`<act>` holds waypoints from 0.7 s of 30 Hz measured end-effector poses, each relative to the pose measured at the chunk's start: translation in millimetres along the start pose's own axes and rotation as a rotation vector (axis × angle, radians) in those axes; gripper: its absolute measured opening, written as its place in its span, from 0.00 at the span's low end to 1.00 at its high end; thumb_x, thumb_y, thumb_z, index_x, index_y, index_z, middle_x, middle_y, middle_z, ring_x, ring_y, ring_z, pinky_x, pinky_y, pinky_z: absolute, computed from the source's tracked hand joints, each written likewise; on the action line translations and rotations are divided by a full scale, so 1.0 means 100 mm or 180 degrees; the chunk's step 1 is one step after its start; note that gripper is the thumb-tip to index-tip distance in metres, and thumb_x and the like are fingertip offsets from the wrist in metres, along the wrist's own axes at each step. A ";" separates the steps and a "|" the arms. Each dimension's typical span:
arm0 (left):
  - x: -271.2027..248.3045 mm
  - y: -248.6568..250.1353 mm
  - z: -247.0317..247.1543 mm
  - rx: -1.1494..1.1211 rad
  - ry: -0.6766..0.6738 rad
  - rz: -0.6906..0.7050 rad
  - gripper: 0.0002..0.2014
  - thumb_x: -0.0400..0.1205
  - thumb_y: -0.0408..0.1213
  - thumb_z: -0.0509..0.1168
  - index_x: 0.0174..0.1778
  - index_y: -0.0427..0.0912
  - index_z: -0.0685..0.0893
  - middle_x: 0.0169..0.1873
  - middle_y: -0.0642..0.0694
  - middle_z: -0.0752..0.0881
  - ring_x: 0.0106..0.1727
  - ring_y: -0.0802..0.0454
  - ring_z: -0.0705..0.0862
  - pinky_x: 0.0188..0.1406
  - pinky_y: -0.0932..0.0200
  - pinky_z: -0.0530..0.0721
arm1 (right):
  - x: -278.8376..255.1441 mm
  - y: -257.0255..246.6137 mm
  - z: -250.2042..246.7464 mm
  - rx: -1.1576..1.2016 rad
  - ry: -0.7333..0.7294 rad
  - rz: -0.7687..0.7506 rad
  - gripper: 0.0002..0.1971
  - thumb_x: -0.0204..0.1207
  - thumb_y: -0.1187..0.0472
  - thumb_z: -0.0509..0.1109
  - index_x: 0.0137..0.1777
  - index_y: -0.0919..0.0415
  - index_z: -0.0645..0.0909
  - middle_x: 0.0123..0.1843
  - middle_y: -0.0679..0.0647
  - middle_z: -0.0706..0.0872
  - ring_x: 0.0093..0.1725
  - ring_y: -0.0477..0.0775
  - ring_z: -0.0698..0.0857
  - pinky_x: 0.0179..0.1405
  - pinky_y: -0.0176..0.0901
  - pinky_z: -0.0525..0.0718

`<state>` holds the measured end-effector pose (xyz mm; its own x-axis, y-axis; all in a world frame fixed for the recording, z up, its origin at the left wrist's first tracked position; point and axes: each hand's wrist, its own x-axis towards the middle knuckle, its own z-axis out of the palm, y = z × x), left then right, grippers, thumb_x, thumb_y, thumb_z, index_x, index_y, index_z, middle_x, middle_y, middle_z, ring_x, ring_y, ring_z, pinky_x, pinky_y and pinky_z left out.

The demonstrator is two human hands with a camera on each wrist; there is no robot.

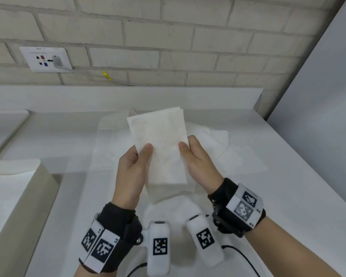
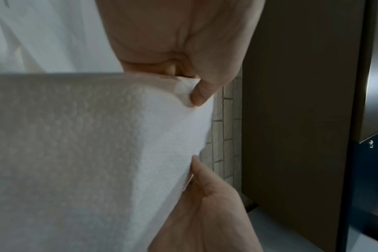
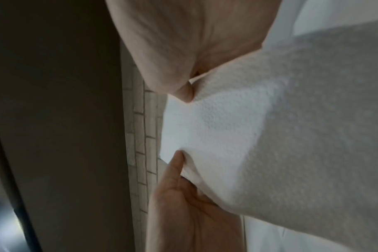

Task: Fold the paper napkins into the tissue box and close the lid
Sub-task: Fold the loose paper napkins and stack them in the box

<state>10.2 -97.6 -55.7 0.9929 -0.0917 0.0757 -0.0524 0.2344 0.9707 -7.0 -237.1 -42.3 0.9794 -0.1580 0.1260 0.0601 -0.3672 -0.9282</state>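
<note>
I hold one folded white napkin [image 1: 160,144] upright above the white counter [image 1: 288,196]. My left hand [image 1: 142,154] pinches its left edge, thumb in front and fingers hidden behind. My right hand [image 1: 185,148] pinches the right edge the same way. The left wrist view shows the embossed napkin [image 2: 97,153] between thumb and fingertips [image 2: 197,168]; the right wrist view shows the napkin [image 3: 248,136] held likewise. Several flat napkins [image 1: 226,150] lie on the counter behind and below. A white box with beige sides [image 1: 40,188], probably the tissue box, stands at the left.
A raised ledge [image 1: 128,96] and a brick wall with a socket plate [image 1: 46,58] close off the back. A grey panel [image 1: 318,86] rises at the right. The counter's edge runs diagonally at the right. A cable [image 1: 246,256] trails near my right forearm.
</note>
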 end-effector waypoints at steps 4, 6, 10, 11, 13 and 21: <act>0.00 0.00 0.06 0.0066 -0.0024 0.0188 0.12 0.86 0.39 0.57 0.45 0.39 0.84 0.41 0.52 0.90 0.45 0.56 0.88 0.42 0.64 0.86 | -0.02 0.06 -0.08 0.0163 0.0133 -0.0067 0.13 0.84 0.60 0.58 0.36 0.56 0.62 0.31 0.47 0.63 0.27 0.39 0.63 0.28 0.31 0.65; -0.01 -0.04 0.10 0.0179 -0.0053 0.0291 0.09 0.87 0.37 0.58 0.48 0.43 0.83 0.42 0.55 0.90 0.46 0.57 0.87 0.42 0.64 0.85 | -0.02 0.09 -0.07 0.0184 0.0126 -0.0081 0.10 0.83 0.59 0.59 0.39 0.56 0.65 0.33 0.49 0.69 0.32 0.43 0.70 0.33 0.36 0.71; -0.01 -0.14 0.10 0.0518 -0.0212 0.0713 0.26 0.78 0.36 0.62 0.69 0.65 0.68 0.69 0.52 0.78 0.68 0.54 0.79 0.66 0.48 0.79 | -0.02 0.14 -0.08 0.0274 0.0061 0.0008 0.06 0.82 0.62 0.61 0.46 0.54 0.66 0.40 0.54 0.81 0.40 0.49 0.81 0.42 0.49 0.80; -0.01 -0.14 0.09 0.0512 -0.0235 0.0807 0.32 0.77 0.35 0.61 0.72 0.72 0.61 0.74 0.49 0.72 0.72 0.50 0.76 0.70 0.42 0.76 | 0.01 0.14 -0.12 0.0232 -0.0011 0.0032 0.07 0.81 0.63 0.62 0.49 0.54 0.65 0.38 0.53 0.81 0.37 0.47 0.81 0.39 0.45 0.80; 0.01 -0.13 0.05 0.0384 -0.0263 0.0846 0.39 0.76 0.32 0.61 0.71 0.81 0.57 0.78 0.41 0.68 0.73 0.42 0.74 0.71 0.35 0.74 | 0.15 0.15 -0.27 -0.0145 -0.0073 0.0195 0.12 0.80 0.62 0.65 0.53 0.57 0.62 0.35 0.49 0.79 0.33 0.44 0.78 0.36 0.36 0.76; 0.00 -0.14 -0.06 0.0443 0.0032 0.0180 0.22 0.82 0.23 0.60 0.53 0.59 0.87 0.59 0.58 0.87 0.67 0.55 0.80 0.74 0.45 0.73 | 0.98 0.71 -0.87 -0.2853 -0.0276 0.1467 0.28 0.77 0.51 0.67 0.71 0.66 0.66 0.70 0.63 0.72 0.69 0.64 0.72 0.64 0.49 0.73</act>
<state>11.8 -95.5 -70.5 0.9889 -0.0723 0.1297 -0.1220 0.1026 0.9872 76.6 -357.9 -65.2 0.8834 -0.4041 -0.2373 -0.4596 -0.8460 -0.2703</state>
